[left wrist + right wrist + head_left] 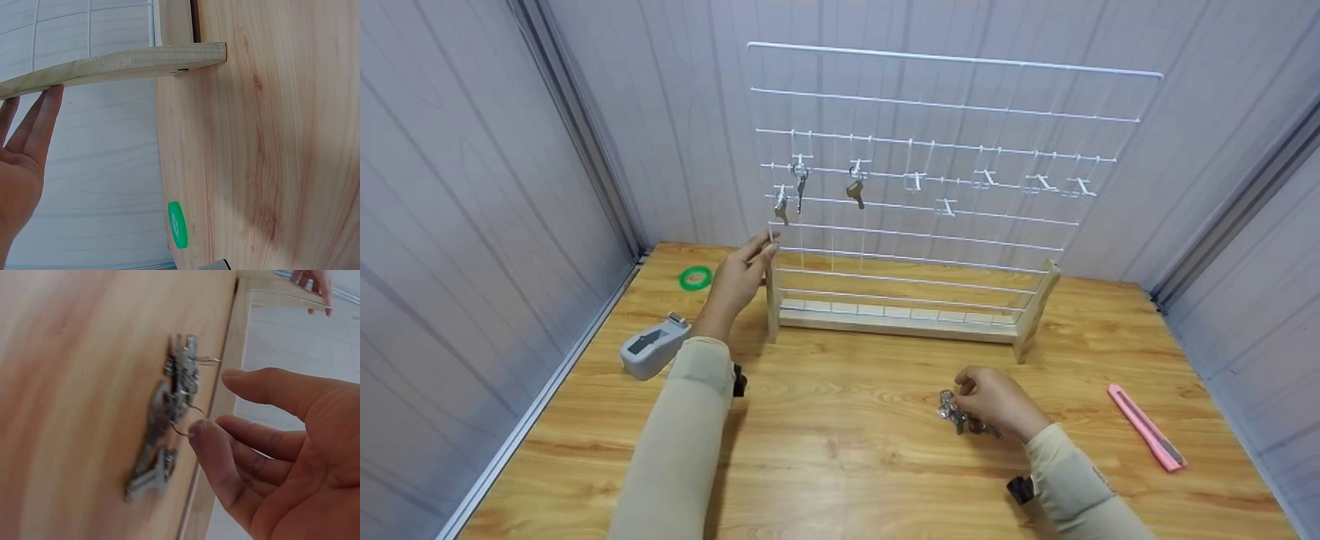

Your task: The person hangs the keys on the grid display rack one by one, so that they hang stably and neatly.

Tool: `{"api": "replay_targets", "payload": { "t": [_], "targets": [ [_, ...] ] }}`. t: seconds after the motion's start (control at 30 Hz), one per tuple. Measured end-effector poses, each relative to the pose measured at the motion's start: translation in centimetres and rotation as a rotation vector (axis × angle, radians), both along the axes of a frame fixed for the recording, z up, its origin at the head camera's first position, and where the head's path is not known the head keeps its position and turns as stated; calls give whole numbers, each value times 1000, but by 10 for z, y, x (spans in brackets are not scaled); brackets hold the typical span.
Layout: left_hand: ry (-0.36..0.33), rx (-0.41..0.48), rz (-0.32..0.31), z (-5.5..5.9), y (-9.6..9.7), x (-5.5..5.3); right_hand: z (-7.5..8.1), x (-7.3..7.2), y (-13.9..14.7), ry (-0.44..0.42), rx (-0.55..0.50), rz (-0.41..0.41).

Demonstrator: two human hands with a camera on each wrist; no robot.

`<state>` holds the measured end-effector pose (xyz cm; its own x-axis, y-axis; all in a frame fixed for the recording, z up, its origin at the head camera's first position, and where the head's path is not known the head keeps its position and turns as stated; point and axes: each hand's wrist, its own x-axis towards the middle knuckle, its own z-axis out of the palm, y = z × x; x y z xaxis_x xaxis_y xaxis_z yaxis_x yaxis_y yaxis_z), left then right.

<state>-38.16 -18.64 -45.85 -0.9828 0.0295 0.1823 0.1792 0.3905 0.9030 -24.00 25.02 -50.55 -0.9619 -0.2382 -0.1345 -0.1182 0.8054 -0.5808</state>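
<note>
My left hand (739, 277) touches the outer side of the rack's left wooden upright (112, 64) with its fingers extended. In the right wrist view, my right hand (281, 455) is at a small pile of keys (180, 382) on the table, its index fingertip right at a thin key ring (180, 430). The thumb stands apart from that finger. On the white wire rack (907, 262), one key (801, 191) hangs at the upper left, another key (855, 193) to its right, and a third key (781, 210) lower at the left edge.
Several bare hooks (988, 178) line the rack's right part. A green tape roll (695, 278) and a grey-white handheld device (654, 346) lie on the left of the wooden table (825, 465). At the right lies a pink utility knife (1146, 427). Panelled walls (457, 187) enclose the table.
</note>
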Motion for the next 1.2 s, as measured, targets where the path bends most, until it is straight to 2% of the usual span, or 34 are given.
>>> {"api": "replay_targets", "payload": {
  "t": [0.37, 0.6, 0.87, 1.2],
  "targets": [
    [17, -20, 6, -2, -1, 1, -14, -8, -6, 16, 23, 5],
    [10, -9, 10, -1, -1, 1, -17, -9, -9, 26, 42, -28],
    [-4, -3, 10, -1, -2, 1, -19, -12, -10, 6, 12, -42],
    [4, -5, 12, -2, -1, 0, -20, -14, -5, -70, -76, -45]
  ]
}}
